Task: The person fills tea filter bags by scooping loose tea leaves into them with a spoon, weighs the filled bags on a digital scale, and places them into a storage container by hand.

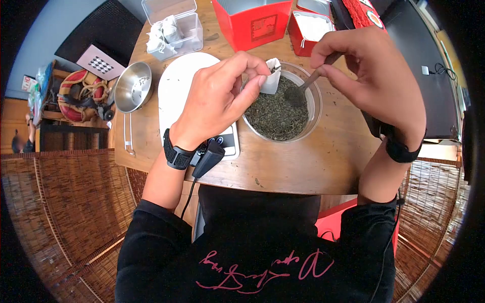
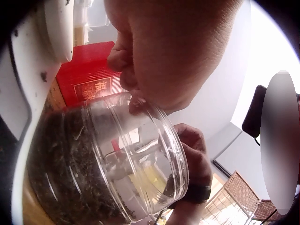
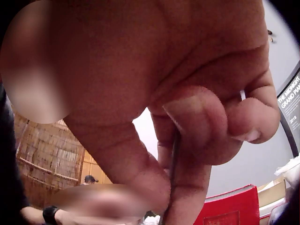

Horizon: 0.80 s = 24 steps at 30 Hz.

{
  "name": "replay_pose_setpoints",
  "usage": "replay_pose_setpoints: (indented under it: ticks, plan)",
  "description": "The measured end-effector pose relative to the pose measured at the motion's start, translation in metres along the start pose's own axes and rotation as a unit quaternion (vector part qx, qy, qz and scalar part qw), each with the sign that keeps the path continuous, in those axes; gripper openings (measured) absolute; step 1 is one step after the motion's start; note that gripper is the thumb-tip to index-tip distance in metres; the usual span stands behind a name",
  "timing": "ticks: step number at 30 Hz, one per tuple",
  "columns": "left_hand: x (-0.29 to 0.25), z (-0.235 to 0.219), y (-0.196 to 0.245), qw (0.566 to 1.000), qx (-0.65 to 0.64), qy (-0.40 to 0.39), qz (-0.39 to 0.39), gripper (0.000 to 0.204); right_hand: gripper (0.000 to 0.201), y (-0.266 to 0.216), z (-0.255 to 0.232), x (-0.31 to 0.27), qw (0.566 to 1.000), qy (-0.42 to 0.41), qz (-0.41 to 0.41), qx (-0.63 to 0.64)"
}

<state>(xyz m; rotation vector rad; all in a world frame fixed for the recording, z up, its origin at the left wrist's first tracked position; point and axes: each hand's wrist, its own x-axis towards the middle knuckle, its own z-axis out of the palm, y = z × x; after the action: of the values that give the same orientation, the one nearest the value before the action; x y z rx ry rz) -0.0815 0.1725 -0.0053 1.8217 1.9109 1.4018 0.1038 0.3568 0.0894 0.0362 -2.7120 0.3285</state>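
Note:
My left hand [image 1: 214, 98] pinches a small white tea bag [image 1: 271, 83] between thumb and fingers, and dark bits show at its mouth. The bag overlaps the rim of a clear plastic jar [image 1: 316, 117], which holds dried green tea leaves [image 1: 279, 116]. Over the jar's right side, my right hand [image 1: 376, 78] grips the thin handle of a small spoon [image 1: 295, 96]. Its bowl is down at the leaves, close to the bag. In the left wrist view the jar's ridged wall [image 2: 105, 154] stands in front, with leaves filling its lower part.
Left of the jar lies a white kitchen scale [image 1: 174, 86], beside a steel pot [image 1: 133, 88]. At the back stand a clear box [image 1: 193, 41] with filled white bags, a tall red box [image 1: 252, 25] and a red tin [image 1: 302, 47] with white bags. Leaf crumbs dot the wooden table [image 1: 283, 171].

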Motion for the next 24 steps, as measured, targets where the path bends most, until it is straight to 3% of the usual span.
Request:
replay_pose_setpoints:
  ticks: [2,3,7,9,12,13,17,19,24]
  plan:
    - [0.0,-0.001,0.002,1.0,0.006,0.003,-0.004,0.009,0.013,-0.006,-0.005,-0.005,0.982,0.011,0.126,0.142]
    - [0.001,-0.002,0.002,1.0,0.007,0.003,-0.004,0.009,0.013,-0.004,-0.016,-0.002,0.988,-0.038,0.114,0.093]
    - [0.0,0.0,0.002,1.0,0.004,0.011,0.008,0.011,0.014,0.008,-0.005,0.003,0.991,-0.019,0.104,0.079]
    - [0.001,0.0,0.002,1.0,0.012,0.011,0.011,0.013,0.014,0.014,0.001,0.01,0.984,-0.119,0.069,0.111]
    - [0.001,0.001,0.002,1.0,0.022,0.012,0.012,0.012,0.013,0.026,0.023,0.009,0.975,-0.088,0.066,0.193]
    - [0.001,0.001,0.003,1.0,0.019,0.013,0.01,0.011,0.013,0.028,0.021,0.011,0.967,-0.129,0.078,0.204]
    - [0.001,0.002,0.002,0.999,0.02,0.023,0.018,0.011,0.013,0.038,0.029,0.014,0.956,-0.123,0.077,0.257]
    - [0.001,0.002,0.002,0.999,0.021,0.024,0.018,0.011,0.011,0.044,0.029,0.012,0.921,-0.147,0.132,0.336]
    - [0.002,0.001,0.003,0.999,0.019,0.024,0.031,0.011,0.012,0.053,0.032,0.015,0.902,-0.188,0.126,0.367]
